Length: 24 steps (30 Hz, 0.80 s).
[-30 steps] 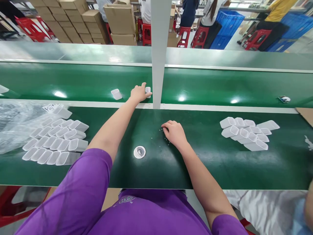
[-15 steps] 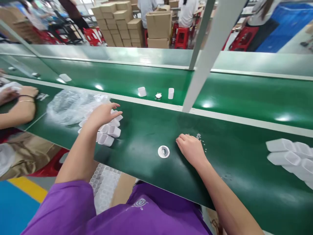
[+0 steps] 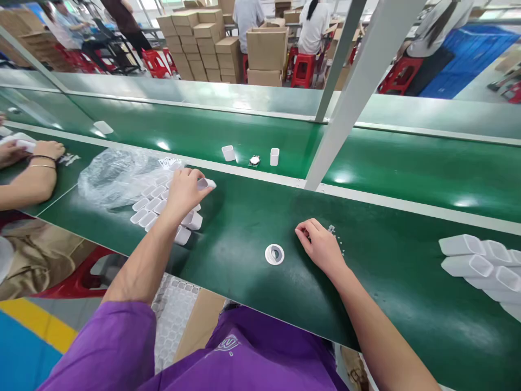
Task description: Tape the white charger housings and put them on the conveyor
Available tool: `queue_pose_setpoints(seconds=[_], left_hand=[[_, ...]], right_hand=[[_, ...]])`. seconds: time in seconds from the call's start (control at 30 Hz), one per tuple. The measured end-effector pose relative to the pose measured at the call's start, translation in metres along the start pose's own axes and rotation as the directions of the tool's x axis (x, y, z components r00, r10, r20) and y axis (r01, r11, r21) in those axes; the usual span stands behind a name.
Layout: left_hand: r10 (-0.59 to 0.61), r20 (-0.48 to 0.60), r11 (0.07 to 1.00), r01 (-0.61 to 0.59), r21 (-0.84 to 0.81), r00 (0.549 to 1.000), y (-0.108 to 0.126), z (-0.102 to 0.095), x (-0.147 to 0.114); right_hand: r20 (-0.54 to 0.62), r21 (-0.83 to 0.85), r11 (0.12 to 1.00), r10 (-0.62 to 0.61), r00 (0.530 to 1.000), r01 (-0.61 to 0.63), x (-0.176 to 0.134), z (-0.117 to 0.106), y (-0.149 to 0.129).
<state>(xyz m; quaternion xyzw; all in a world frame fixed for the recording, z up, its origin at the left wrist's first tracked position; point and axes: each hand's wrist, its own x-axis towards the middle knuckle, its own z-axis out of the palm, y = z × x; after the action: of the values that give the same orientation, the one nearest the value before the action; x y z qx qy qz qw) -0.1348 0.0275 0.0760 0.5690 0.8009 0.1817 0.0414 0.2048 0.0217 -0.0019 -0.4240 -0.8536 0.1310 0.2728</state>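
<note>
My left hand (image 3: 185,190) pinches a white plastic housing (image 3: 209,183), an open-ended oval sleeve, just over the right side of a cluster of similar white housings (image 3: 147,205). My right hand (image 3: 323,247) rests on the green bench with its fingers curled and the tips together. Whether anything sits between those fingertips I cannot make out. Beside it lie small clear pieces (image 3: 331,229), partly behind the hand. A white ring (image 3: 274,254) lies flat on the bench, left of my right hand.
A clear plastic bag (image 3: 116,176) lies behind the cluster. More white housings (image 3: 476,266) are stacked at the right. On the green conveyor belt (image 3: 183,127) sit two housings and a small circuit part (image 3: 254,161). A metal post (image 3: 345,92) rises ahead. A co-worker's hand (image 3: 49,149) works at far left.
My left hand has closed on a white housing and lifted it from the cluster. My right hand's fingers have shifted slightly. The parts on the conveyor have moved left.
</note>
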Motion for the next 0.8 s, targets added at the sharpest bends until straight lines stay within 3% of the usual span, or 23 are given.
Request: queue_pose_setpoints(seconds=[0.07,0.13,0.17,0.23,0.3,0.37,0.43,0.6,0.7,0.8], left_hand=[[0.032,0.086,0.949,-0.003,-0.314,0.996,0.024,0.005,-0.012],[0.143,0.256,0.714,0.08,-0.696,0.956,0.052,0.015,-0.03],[0.222,0.347,0.558,0.173,-0.812,0.911,0.066,0.023,-0.041],[0.362,0.498,0.305,0.405,-0.862,0.788,0.09,0.038,-0.06],[0.462,0.594,0.155,0.6,-0.785,0.658,0.105,0.052,-0.073],[0.524,0.636,0.089,0.706,-0.702,0.566,0.112,0.063,-0.081],[0.551,0.645,0.055,0.748,-0.661,0.529,0.113,0.07,-0.083],[0.521,0.649,0.032,0.747,-0.664,0.555,0.109,0.077,-0.084],[0.521,0.657,0.045,0.751,-0.658,0.545,0.108,0.078,-0.086],[0.534,0.655,-0.002,0.775,-0.632,0.535,0.108,0.078,-0.088]], right_hand=[[-0.067,0.212,0.977,0.041,0.997,-0.026,0.002,-0.005,-0.007],[-0.134,0.367,0.93,0.083,0.988,-0.029,0.003,-0.011,-0.015],[-0.16,0.416,0.909,0.104,0.982,-0.029,0.003,-0.014,-0.018],[-0.2,0.466,0.884,0.138,0.97,-0.03,0.003,-0.019,-0.023],[-0.239,0.464,0.886,0.146,0.96,-0.019,0.003,-0.022,-0.024],[-0.275,0.416,0.909,0.122,0.954,0.003,0.002,-0.022,-0.023],[-0.294,0.337,0.941,0.078,0.953,0.027,0.002,-0.021,-0.021],[-0.263,0.215,0.976,0.036,0.964,0.022,0.0,-0.015,-0.017],[-0.257,0.195,0.981,0.033,0.966,0.019,0.0,-0.013,-0.017],[-0.307,0.125,0.992,0.007,0.952,0.033,0.0,-0.013,-0.019]])
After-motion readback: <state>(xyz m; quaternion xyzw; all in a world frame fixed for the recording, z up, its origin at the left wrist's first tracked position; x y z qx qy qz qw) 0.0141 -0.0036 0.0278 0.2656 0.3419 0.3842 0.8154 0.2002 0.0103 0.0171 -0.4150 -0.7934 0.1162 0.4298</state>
